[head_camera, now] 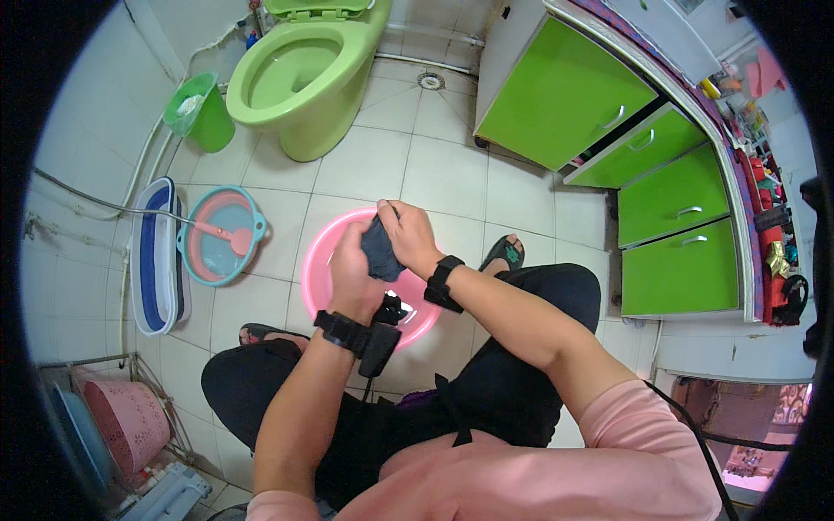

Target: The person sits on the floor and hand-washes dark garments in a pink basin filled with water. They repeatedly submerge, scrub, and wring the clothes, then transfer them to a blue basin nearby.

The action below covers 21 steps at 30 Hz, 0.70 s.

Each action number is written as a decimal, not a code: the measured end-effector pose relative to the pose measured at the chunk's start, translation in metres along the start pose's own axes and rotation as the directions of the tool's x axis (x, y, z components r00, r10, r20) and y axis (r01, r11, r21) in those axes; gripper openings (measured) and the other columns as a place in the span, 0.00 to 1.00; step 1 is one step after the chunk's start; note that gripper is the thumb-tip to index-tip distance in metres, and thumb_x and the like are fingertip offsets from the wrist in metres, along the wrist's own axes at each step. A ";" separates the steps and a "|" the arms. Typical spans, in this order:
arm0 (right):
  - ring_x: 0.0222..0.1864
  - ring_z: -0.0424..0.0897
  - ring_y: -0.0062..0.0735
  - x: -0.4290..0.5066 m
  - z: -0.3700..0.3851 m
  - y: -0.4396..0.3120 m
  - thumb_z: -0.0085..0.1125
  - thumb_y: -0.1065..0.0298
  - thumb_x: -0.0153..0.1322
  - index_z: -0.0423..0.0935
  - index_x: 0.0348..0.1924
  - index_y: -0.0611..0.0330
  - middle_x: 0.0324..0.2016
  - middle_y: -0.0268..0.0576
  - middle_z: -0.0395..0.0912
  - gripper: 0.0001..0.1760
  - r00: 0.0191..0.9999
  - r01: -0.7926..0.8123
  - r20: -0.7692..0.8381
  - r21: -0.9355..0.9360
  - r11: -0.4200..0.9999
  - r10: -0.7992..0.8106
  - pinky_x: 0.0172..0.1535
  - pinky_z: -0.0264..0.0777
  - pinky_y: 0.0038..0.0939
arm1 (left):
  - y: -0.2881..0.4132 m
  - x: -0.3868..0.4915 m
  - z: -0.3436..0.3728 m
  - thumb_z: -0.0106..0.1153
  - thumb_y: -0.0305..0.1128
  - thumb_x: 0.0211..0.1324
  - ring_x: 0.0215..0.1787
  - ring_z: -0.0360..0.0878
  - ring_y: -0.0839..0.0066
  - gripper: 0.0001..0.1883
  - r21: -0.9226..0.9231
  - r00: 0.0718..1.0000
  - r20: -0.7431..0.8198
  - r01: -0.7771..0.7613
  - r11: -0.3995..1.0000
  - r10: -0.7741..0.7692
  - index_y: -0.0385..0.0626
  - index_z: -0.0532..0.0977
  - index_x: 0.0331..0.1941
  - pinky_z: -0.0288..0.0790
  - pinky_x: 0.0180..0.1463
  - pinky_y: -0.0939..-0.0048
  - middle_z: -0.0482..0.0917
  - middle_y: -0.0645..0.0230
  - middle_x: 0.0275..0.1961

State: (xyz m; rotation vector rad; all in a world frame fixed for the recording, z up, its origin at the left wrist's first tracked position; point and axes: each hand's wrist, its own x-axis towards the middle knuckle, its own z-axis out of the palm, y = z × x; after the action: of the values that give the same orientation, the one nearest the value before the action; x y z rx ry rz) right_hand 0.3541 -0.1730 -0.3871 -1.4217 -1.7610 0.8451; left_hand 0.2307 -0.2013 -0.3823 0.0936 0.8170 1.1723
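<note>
A pink plastic basin (pixel 317 273) stands on the tiled floor between my feet. Above it, a dark grey cloth (pixel 383 251) is stretched between my two hands. My left hand (pixel 354 270) grips the cloth along its left side, and my right hand (pixel 409 234) pinches its upper right part. In the basin lies a black wet item (pixel 391 308), partly hidden by my left hand and wrist; light glints beside it. Both wrists wear black straps, and a black box sits on the left one.
A teal and pink basin (pixel 225 277) with a pink shower head (pixel 241 241) stands left, beside a white and blue folding tub (pixel 139 260). Beyond are a green toilet (pixel 313 137) and a green bin (pixel 212 127). Green cabinets (pixel 560 84) line the right; a rack holds a pink basket (pixel 127 420).
</note>
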 end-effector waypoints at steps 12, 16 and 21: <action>0.34 0.81 0.33 -0.013 -0.010 -0.001 0.52 0.60 0.75 0.78 0.43 0.61 0.34 0.39 0.82 0.13 0.710 -0.696 0.666 0.713 0.084 0.231 0.42 0.77 0.29 | 0.047 0.006 -0.040 0.50 0.34 0.61 0.55 0.79 0.66 0.16 0.196 0.965 0.248 -0.134 0.971 0.083 0.47 0.74 0.52 0.74 0.58 0.64 0.80 0.61 0.52; 0.34 0.79 0.28 -0.013 0.004 -0.005 0.54 0.66 0.70 0.76 0.41 0.68 0.34 0.45 0.82 0.13 0.956 -0.283 0.106 0.573 0.769 0.273 0.37 0.74 0.33 | 0.020 0.001 -0.043 0.49 0.44 0.67 0.55 0.78 0.63 0.19 0.029 0.994 0.076 0.073 0.997 -0.075 0.45 0.73 0.55 0.73 0.60 0.59 0.80 0.60 0.52; 0.33 0.81 0.59 -0.029 0.019 -0.015 0.58 0.55 0.70 0.84 0.35 0.61 0.31 0.58 0.82 0.17 0.977 0.156 0.139 0.032 0.987 -0.159 0.38 0.75 0.47 | -0.027 -0.003 -0.037 0.48 0.54 0.70 0.50 0.82 0.65 0.21 -0.061 0.982 -0.178 0.047 0.997 -0.057 0.48 0.75 0.48 0.77 0.52 0.57 0.81 0.63 0.46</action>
State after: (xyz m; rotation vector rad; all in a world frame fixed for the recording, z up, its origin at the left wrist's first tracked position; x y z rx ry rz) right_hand 0.3343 -0.2051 -0.3882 -1.2154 -1.9370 0.8943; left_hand 0.2286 -0.2276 -0.4198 -0.0812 0.9384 1.1646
